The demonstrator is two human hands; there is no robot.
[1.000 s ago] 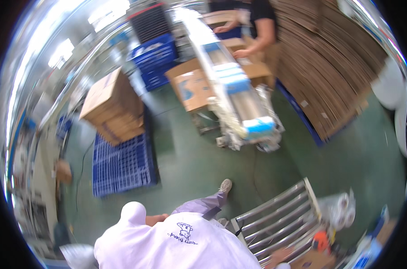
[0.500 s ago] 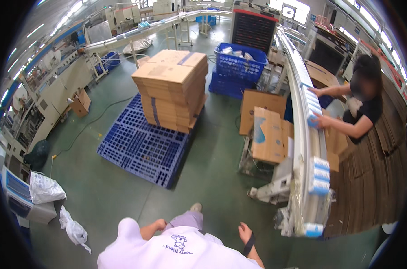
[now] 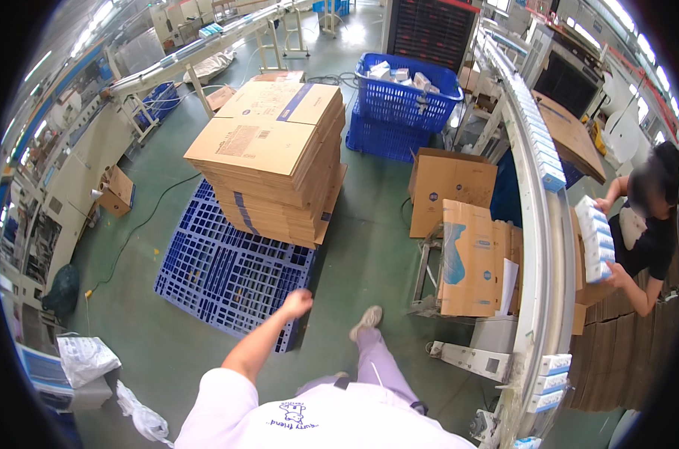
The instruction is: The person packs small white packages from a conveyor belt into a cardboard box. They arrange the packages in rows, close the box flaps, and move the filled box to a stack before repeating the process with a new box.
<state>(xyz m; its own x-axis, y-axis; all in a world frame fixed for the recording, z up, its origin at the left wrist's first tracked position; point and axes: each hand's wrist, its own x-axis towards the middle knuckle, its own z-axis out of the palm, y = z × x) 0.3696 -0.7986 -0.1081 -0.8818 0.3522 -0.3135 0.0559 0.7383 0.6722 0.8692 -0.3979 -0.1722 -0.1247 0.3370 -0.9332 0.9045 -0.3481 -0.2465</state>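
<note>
Nearby, pallet (image 3: 220, 273) (stacked cartons (image 3: 268, 161))

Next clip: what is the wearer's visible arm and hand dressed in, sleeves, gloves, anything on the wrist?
Only the left arm shows. It comes out of a short white sleeve; the forearm is bare. The left hand wears no glove, and no watch or band shows on the wrist. The right arm and hand are out of view.

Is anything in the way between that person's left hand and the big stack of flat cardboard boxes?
Nothing visible blocks it. Between the left hand and the stack of flattened brown cardboard boxes lies only the low blue plastic pallet.
</note>
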